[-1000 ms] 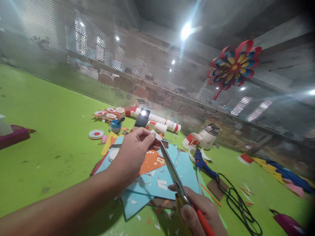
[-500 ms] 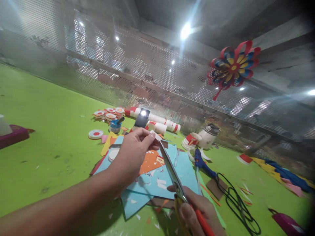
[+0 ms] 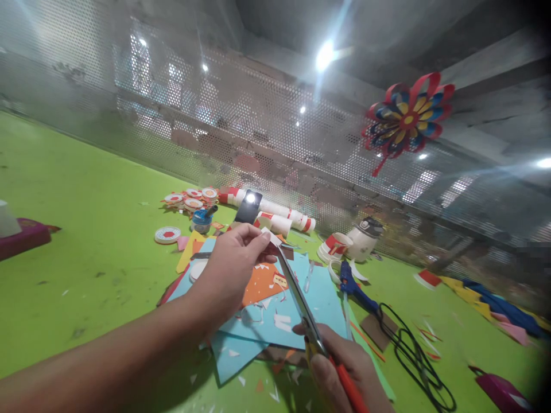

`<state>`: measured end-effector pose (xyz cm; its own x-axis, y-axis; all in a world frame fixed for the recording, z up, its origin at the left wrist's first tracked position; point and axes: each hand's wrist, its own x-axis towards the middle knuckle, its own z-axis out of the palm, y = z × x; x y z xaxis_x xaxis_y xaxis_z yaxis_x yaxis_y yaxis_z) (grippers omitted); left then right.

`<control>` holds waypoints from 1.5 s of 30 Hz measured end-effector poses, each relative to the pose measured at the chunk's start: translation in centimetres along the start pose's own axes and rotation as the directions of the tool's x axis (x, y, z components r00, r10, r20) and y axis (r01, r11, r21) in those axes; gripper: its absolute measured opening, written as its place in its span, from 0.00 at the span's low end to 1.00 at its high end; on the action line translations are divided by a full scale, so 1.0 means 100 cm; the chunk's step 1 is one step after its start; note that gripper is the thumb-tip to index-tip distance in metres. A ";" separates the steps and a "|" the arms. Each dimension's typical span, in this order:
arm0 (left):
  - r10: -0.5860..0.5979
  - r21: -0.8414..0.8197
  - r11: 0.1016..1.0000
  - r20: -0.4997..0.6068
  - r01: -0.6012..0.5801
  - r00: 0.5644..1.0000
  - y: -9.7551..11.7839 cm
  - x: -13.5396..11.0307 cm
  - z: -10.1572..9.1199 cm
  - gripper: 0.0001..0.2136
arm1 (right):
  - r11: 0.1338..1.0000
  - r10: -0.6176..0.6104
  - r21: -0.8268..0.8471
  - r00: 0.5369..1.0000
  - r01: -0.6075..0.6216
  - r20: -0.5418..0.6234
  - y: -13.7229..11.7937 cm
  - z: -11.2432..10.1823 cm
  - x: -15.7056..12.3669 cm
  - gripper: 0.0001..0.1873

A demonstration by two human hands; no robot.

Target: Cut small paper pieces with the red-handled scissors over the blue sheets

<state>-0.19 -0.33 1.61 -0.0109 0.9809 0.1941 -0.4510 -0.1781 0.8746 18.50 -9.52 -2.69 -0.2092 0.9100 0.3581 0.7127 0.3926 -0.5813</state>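
Between thumb and fingers, my left hand (image 3: 235, 261) pinches a small piece of white paper (image 3: 270, 236). My right hand (image 3: 340, 367) is wrapped round the red and yellow handles of a pair of scissors (image 3: 301, 301). The blades look closed or nearly so, and their tips meet the paper's lower edge. Beneath both hands lie light blue paper sheets (image 3: 322, 304) and an orange piece of paper (image 3: 259, 284), strewn with small white offcuts (image 3: 282, 322).
A blue glue gun (image 3: 355, 287) with a coiled black cord (image 3: 419, 361) lies to the right. Behind are paper cups (image 3: 333, 246), a white container (image 3: 364, 238), stacked cup tubes (image 3: 279, 209), a small blue jar (image 3: 201, 220) and round badges (image 3: 193, 201). A paper flower (image 3: 408, 119) hangs upper right.
The scissor blades have closed further at the white paper, and the red handle has drawn in slightly. My left hand has shifted a little to the left.
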 end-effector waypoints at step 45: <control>-0.045 -0.006 0.999 0.128 0.046 0.991 0.012 0.005 -0.005 0.08 | 0.987 -0.151 0.052 0.989 0.151 -0.010 0.007 -0.003 0.003 0.27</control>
<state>-1.17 -0.03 2.52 0.1237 0.9698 0.2102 -0.4560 -0.1325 0.8800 19.17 -9.04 -2.82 -0.3077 0.8390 0.4488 0.6369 0.5320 -0.5579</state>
